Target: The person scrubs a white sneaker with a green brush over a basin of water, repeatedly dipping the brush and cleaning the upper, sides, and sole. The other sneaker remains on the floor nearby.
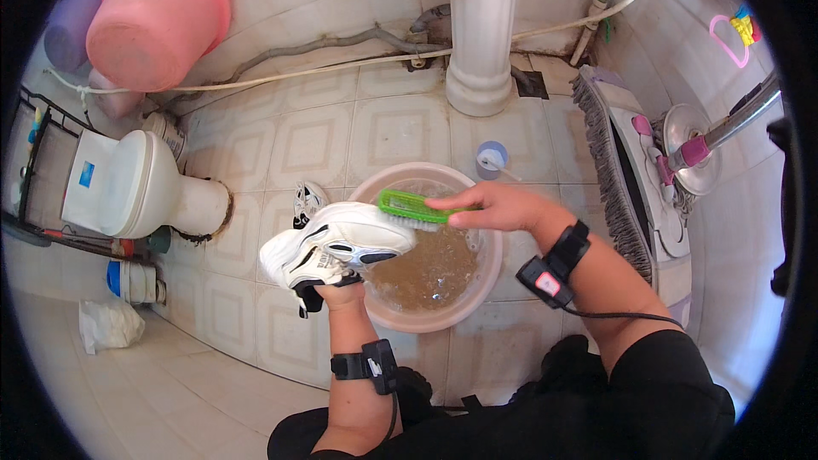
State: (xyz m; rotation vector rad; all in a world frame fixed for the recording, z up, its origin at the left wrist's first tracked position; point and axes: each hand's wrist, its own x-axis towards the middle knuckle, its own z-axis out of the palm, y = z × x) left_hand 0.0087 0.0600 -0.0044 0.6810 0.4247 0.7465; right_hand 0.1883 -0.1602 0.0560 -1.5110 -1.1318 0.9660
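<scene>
My left hand [341, 295] is pushed into the opening of a white sneaker [358, 236] with black and silver trim and holds it up on its side; the fingers are hidden inside. In my right hand [489, 207] is the handle of a green plastic scrub brush [409, 204]. Its pale bristles touch the shoe near one end of the sole. Below both hands stands a pink plastic basin [489, 268] with cloudy brown water [425, 275] in it. A second sneaker [308, 201] rests on the tiles just beyond the held one.
A small blue cup [491, 160] with white contents and a stick stands behind the basin. The white pedestal [480, 45] rises farther back. At left is a toilet [144, 182], with a pink bucket [150, 25] above. A flat mop [629, 172] leans at right.
</scene>
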